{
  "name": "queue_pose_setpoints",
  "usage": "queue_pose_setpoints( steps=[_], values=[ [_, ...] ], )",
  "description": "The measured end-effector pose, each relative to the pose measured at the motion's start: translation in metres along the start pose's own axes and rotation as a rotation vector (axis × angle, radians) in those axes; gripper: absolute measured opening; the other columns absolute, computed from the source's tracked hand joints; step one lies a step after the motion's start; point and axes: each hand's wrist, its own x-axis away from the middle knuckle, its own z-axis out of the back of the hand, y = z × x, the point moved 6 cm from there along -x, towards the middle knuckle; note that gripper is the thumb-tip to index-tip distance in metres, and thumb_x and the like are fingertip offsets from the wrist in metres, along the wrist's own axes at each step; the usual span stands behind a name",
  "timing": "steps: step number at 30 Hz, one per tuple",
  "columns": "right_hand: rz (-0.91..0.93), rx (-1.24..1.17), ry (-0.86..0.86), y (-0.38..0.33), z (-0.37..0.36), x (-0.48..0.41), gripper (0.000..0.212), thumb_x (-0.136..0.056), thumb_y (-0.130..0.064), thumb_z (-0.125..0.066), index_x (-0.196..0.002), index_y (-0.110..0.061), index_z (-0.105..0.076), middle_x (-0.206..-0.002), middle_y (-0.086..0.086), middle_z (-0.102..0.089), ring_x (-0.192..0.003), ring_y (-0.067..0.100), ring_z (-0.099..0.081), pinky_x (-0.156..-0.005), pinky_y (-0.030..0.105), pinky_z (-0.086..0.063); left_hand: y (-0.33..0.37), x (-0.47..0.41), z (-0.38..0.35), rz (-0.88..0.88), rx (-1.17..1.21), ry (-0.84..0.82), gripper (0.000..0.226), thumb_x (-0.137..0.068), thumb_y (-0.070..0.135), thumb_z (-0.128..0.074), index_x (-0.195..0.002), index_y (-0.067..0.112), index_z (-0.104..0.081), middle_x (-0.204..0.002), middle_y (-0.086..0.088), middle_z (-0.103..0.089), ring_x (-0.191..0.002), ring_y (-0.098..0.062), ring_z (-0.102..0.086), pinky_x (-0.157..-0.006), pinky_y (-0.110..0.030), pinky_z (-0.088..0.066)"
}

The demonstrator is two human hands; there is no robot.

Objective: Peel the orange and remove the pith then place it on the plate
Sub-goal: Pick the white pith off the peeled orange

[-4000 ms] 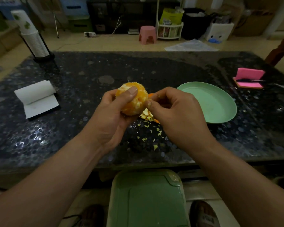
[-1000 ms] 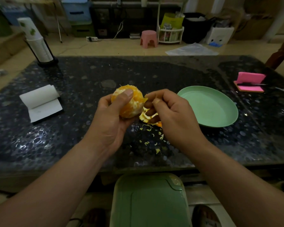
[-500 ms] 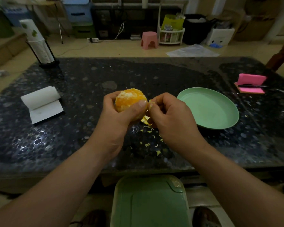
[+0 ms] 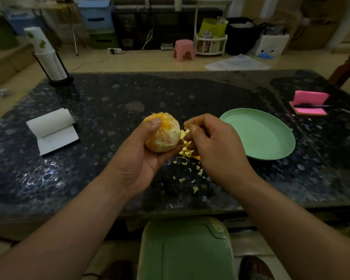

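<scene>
My left hand [image 4: 141,156] grips the peeled, pith-streaked orange [image 4: 165,138] above the dark speckled stone bench [image 4: 109,106], thumb on top. My right hand [image 4: 216,146], against the fruit half a second ago, now sits just clear of it, fingertips pinching a small pith scrap [image 4: 187,123]. The round green plate [image 4: 261,136] lies just right of that hand.

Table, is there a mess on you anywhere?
Yes: peel and pith scraps lie scattered on the dark table below the orange that the left hand holds. They are beside the green plate, not on it.
</scene>
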Motion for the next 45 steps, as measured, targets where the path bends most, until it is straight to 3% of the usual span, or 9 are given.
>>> queue_pose_setpoints(
  steps=[5,9,11,15,20,28,35,39,45],
  values=[
    [0.009,0.156,0.001,0.007,0.000,-0.005,0.011,-0.103,-0.021,-0.065,-0.102,-0.030,-0.070,-0.094,-0.009,-0.074,-0.084,0.007,-0.069,-0.075,0.039,-0.061,-0.003,0.000,0.002,0.038,-0.019,0.022,0.053,-0.085,0.025,-0.070,-0.133,0.003,-0.062,-0.135,-0.022,-0.070,-0.126,-0.037,-0.068,-0.093,-0.046,-0.064],
    [0.006,0.302,-0.036,0.010,-0.005,-0.006,0.018,-0.097,-0.020,-0.068,-0.111,-0.031,-0.069,-0.112,-0.012,-0.067,-0.097,0.006,-0.064,-0.083,0.033,-0.056,-0.007,-0.007,0.012,0.027,-0.052,0.082,0.044,-0.096,0.019,-0.069,-0.136,0.002,-0.059,-0.128,-0.020,-0.072,-0.117,-0.034,-0.073,-0.090,-0.046,-0.065],
    [-0.032,0.253,-0.080,0.010,-0.009,-0.006,0.005,-0.097,-0.028,-0.072,-0.100,-0.031,-0.070,-0.098,-0.013,-0.070,-0.086,0.002,-0.066,-0.072,0.023,-0.053,-0.008,-0.011,0.017,0.005,-0.063,0.096,0.054,-0.096,0.020,-0.074,-0.142,0.002,-0.053,-0.135,-0.022,-0.069,-0.119,-0.034,-0.072,-0.089,-0.045,-0.064],
    [-0.043,0.205,-0.160,0.010,-0.018,-0.001,0.015,-0.098,-0.040,-0.073,-0.089,-0.029,-0.072,-0.073,-0.013,-0.069,-0.066,-0.005,-0.062,-0.055,0.009,-0.042,-0.006,-0.012,0.015,-0.046,-0.132,0.082,0.073,-0.087,0.023,-0.080,-0.148,0.001,-0.047,-0.142,-0.025,-0.063,-0.123,-0.035,-0.070,-0.093,-0.046,-0.062],
    [-0.044,0.189,-0.144,0.009,-0.017,-0.002,0.015,-0.100,-0.037,-0.072,-0.089,-0.027,-0.073,-0.070,-0.011,-0.068,-0.061,-0.003,-0.061,-0.053,0.010,-0.041,-0.005,-0.012,0.013,-0.135,-0.262,0.122,0.049,-0.094,0.016,-0.075,-0.137,0.015,-0.050,-0.133,-0.012,-0.067,-0.110,-0.025,-0.076,-0.096,-0.047,-0.063],
    [-0.027,0.241,-0.168,0.006,-0.013,0.002,0.018,-0.102,-0.029,-0.067,-0.088,-0.022,-0.075,-0.068,-0.009,-0.068,-0.059,0.001,-0.059,-0.055,0.018,-0.041,-0.006,-0.011,0.012,-0.197,-0.407,0.108,0.068,-0.074,0.029,-0.091,-0.130,0.022,-0.053,-0.129,-0.010,-0.067,-0.106,-0.022,-0.075,-0.090,-0.042,-0.063],
    [0.021,0.289,-0.123,0.002,-0.012,0.008,0.019,-0.099,-0.030,-0.067,-0.082,-0.022,-0.069,-0.068,-0.005,-0.067,-0.062,0.010,-0.061,-0.059,0.036,-0.054,-0.010,-0.007,0.009,-0.201,-0.428,0.096,0.061,-0.081,0.027,-0.087,-0.131,0.021,-0.052,-0.131,-0.011,-0.066,-0.110,-0.026,-0.073,-0.088,-0.041,-0.064],
    [0.053,0.271,-0.090,-0.001,-0.011,0.009,0.020,-0.098,-0.028,-0.067,-0.078,-0.027,-0.064,-0.067,-0.007,-0.064,-0.062,0.009,-0.060,-0.063,0.036,-0.056,-0.010,-0.005,0.007,-0.171,-0.349,0.094,0.046,-0.092,0.019,-0.076,-0.131,0.017,-0.053,-0.129,-0.011,-0.068,-0.103,-0.020,-0.075,-0.089,-0.041,-0.064],
    [0.041,0.196,-0.168,-0.003,-0.010,0.011,0.012,-0.101,-0.027,-0.066,-0.089,-0.030,-0.067,-0.070,-0.011,-0.066,-0.062,0.001,-0.061,-0.060,0.020,-0.053,-0.006,-0.005,0.007,-0.141,-0.255,0.086,0.055,-0.086,0.023,-0.077,-0.134,0.014,-0.052,-0.133,-0.015,-0.067,-0.107,-0.025,-0.076,-0.088,-0.041,-0.064]
  ],
)
